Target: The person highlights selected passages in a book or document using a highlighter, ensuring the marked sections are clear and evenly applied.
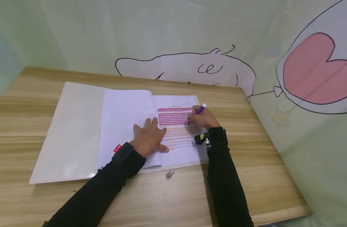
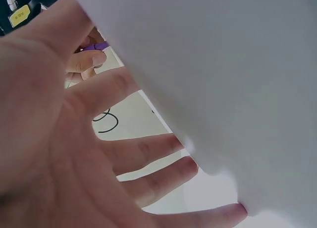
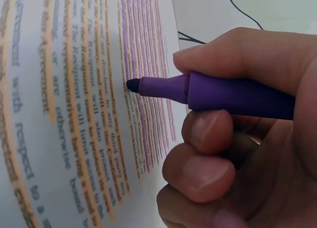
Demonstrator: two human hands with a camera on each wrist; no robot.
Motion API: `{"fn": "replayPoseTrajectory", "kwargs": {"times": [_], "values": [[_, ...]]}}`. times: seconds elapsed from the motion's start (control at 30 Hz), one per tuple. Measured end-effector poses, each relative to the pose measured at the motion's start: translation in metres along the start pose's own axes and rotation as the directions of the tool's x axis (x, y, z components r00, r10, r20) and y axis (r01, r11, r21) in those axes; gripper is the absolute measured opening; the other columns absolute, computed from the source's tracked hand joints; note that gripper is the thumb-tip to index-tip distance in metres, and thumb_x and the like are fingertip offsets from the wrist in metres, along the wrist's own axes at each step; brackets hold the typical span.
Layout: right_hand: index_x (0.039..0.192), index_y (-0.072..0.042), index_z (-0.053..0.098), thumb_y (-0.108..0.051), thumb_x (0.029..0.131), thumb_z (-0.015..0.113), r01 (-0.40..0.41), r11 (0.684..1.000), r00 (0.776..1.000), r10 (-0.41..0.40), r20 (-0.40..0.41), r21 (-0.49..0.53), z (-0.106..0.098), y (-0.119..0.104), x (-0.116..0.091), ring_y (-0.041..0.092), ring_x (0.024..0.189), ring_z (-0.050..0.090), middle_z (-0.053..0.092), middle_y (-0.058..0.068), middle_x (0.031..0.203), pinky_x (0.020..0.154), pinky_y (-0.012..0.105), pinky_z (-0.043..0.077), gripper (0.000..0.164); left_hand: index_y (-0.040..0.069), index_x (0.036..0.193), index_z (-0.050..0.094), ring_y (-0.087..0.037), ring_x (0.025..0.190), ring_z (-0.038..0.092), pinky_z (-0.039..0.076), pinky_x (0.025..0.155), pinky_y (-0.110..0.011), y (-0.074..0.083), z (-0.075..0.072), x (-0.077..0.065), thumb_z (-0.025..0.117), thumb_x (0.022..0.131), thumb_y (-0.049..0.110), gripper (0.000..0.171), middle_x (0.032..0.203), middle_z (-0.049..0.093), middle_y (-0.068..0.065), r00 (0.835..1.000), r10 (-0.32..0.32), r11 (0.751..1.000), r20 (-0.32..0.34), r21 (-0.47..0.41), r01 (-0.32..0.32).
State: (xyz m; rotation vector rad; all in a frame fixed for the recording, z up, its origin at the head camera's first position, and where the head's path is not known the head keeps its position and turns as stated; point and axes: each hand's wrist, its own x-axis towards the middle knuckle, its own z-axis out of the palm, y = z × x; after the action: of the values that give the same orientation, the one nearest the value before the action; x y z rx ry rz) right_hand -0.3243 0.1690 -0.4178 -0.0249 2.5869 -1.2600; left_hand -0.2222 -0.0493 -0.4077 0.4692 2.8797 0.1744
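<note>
A purple marker point(image 3: 233, 94) is pinched between the thumb and fingers of my right hand point(image 1: 205, 119). Its dark tip is right at a line of text on the printed page point(image 1: 182, 156). Purple strokes cover the upper lines of that page, while orange underlines run beneath the lower ones. My left hand point(image 1: 149, 137) rests with spread fingers across the inner fold of the booklet, over the turned-back pages point(image 1: 122, 110) and the printed page's left edge. In the left wrist view, a white sheet point(image 2: 223, 79) hides much of the scene beyond the left fingers.
A grey marker cap point(image 1: 170, 173) stands on the wooden table point(image 1: 264, 176) just below the booklet. The white folder cover point(image 1: 71, 135) lies opened flat to the left. Behind the table hangs a pale green backdrop point(image 1: 77, 34) with cartoon drawings.
</note>
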Motion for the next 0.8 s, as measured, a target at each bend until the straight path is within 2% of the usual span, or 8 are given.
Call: {"fn": "replayPoseTrajectory", "kwargs": {"times": [0.23,0.53,0.8], "values": [[0.065,-0.014,0.045,-0.006,0.082,0.074,-0.016,1.0,1.0,0.016,0.002,-0.018,-0.0005,0.0005,0.003,0.014,0.058,0.038,0.045,-0.002,0.062,0.052,0.028,0.026,0.034,0.014,0.143,0.055,-0.042,0.122,0.042,0.041,0.095,-0.075,-0.0023,0.0004,-0.0013,0.082,0.075,0.051,0.082,0.142,0.043,-0.028,1.0,0.003,1.0,-0.005,-0.011,-0.003],[0.065,-0.013,0.045,-0.006,0.082,0.074,-0.02,1.0,1.0,0.02,-0.011,-0.014,-0.0042,0.0056,0.0013,0.015,0.057,0.038,0.044,-0.002,0.061,0.05,0.027,0.024,0.035,0.016,0.144,0.054,-0.042,0.124,0.041,0.041,0.096,-0.074,-0.0015,0.0034,0.0012,0.081,0.075,0.054,0.083,0.145,0.041,-0.028,1.0,0.0,1.0,0.007,0.015,0.0],[0.066,-0.012,0.046,-0.006,0.083,0.075,0.0,1.0,1.0,-0.001,-0.013,-0.028,-0.0071,0.0055,0.0009,0.013,0.053,0.035,0.042,-0.002,0.062,0.046,0.025,0.022,0.034,0.016,0.143,0.055,-0.042,0.123,0.042,0.043,0.095,-0.073,-0.0031,0.0017,-0.0003,0.081,0.075,0.053,0.082,0.143,0.043,-0.027,1.0,0.008,1.0,-0.01,0.024,-0.008]]}}
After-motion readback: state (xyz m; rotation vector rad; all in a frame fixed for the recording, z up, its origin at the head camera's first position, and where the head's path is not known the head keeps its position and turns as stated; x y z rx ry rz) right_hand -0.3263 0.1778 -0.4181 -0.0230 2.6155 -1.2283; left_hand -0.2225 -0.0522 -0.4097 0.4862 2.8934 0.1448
